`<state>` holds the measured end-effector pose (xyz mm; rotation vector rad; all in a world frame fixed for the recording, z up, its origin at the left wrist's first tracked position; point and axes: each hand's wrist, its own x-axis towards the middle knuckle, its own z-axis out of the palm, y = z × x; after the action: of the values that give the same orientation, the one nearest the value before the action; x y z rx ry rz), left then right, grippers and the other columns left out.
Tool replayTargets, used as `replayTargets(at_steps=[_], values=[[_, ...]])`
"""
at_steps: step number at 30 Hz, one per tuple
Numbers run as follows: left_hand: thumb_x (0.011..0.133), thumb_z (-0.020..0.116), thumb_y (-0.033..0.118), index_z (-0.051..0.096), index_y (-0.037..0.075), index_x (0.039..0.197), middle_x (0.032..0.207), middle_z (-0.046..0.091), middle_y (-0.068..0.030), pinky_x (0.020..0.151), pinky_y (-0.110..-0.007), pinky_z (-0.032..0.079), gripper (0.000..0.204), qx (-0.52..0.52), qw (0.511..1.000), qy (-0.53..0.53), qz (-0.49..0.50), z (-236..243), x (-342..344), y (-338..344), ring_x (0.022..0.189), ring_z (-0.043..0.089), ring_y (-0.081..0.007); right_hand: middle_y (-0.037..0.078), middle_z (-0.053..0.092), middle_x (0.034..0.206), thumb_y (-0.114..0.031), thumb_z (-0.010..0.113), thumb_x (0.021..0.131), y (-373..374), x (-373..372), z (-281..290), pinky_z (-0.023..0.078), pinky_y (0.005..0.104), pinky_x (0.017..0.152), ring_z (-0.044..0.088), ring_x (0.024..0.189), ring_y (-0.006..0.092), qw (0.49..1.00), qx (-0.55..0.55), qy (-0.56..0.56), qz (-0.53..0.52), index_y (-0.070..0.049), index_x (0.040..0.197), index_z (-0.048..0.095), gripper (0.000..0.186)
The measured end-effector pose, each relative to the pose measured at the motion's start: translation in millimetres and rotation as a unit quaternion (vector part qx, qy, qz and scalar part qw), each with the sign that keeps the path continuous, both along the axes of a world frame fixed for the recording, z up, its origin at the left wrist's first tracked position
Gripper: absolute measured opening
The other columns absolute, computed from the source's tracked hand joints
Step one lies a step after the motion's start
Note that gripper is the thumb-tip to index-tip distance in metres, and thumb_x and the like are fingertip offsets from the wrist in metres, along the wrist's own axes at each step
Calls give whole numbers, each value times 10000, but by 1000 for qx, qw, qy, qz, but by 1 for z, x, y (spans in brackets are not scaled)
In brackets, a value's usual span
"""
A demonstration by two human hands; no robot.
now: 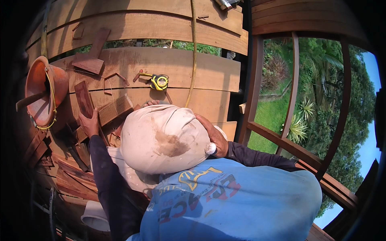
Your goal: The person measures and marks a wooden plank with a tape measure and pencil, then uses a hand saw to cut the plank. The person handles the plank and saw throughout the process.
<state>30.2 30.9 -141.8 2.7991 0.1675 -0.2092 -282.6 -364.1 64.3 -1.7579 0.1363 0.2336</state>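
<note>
Left of the tape measure [159, 82], the nearer left hand [89, 121] is gripping a dark-red wooden piece [83, 98], its long axis running forward; the right hand [213, 137], nearer the body and rightward, is showing no clear hold.

Slants over the planks [132, 64] as a dark reddish-brown wood strip [83, 97], narrow and straight-edged; held at the near end, just left of a paler, ribbed board [116, 107].
</note>
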Motion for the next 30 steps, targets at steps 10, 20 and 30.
replayTargets(at_steps=[10,20,30], values=[[855,770,445,443,19,1470,1392,531,-238,1068,-455,426,816,-80,997,-20,2,-4,-6,16,1273,532,-399,237,355,1577,-611,403,1008,-6,-14,12,304,444,1187,383,1439,393,995,-37,90,16,-31,1582,229,835],[867,754,474,459,16,1464,1398,558,-227,1059,-431,438,809,-97,995,3,-5,-9,-5,22,1265,559,-382,203,600,896,-234,578,984,-11,-48,-24,420,469,747,562,875,382,952,-233,139,-139,17,907,577,263],[857,770,458,461,21,1464,1386,564,-228,1059,-421,436,809,-100,995,12,-4,-12,-4,25,1254,568,-376,15,632,792,-311,580,1042,-17,-60,-88,451,261,703,509,788,53,924,91,231,-291,45,1096,700,380]])
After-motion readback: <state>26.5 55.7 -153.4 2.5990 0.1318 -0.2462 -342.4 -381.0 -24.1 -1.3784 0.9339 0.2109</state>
